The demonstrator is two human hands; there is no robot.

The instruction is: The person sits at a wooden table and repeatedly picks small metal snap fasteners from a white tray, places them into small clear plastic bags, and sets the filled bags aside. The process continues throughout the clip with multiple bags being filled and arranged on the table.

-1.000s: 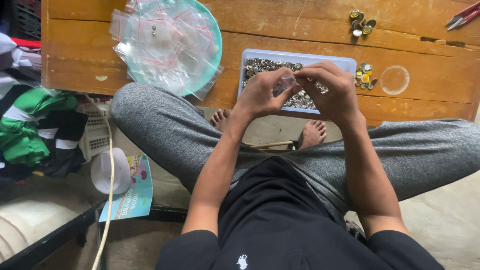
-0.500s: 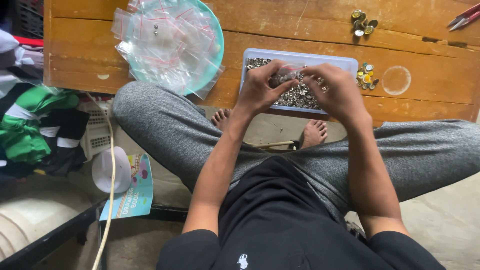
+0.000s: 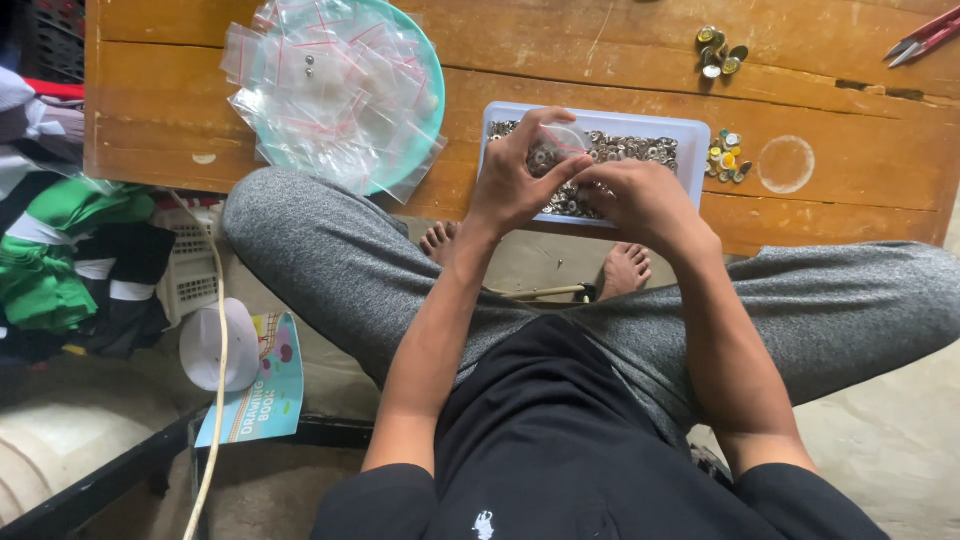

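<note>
I see the wooden counter [image 3: 600, 60] across the top of the view, scratched, with a pale ring mark near its right end. My legs in grey trousers [image 3: 330, 270] are crossed under its front edge, bare feet visible below. On the counter's left sits a round teal tray [image 3: 425, 75] heaped with small clear zip bags [image 3: 330, 85] that have red seal lines; some spill over its rim. Right of it, touching the counter's front part, is a white rectangular tray [image 3: 690, 135] filled with small silver metal pieces [image 3: 630, 150], too small to name exactly. My left hand [image 3: 515, 185] is raised over that tray's left half, thumb and fingers pinched on a small clear bag [image 3: 562, 140], held just above the silver pieces. My right hand [image 3: 640, 200] is beside it, fingers curled down into the tray's front; they meet the left hand near the bag, but I cannot tell what they grip. Just right of the white tray lies a cluster of coloured small caps [image 3: 728, 160]; a second gold cluster [image 3: 718, 52] lies farther back. Red-handled tool [image 3: 925, 38] at the top right corner.
</note>
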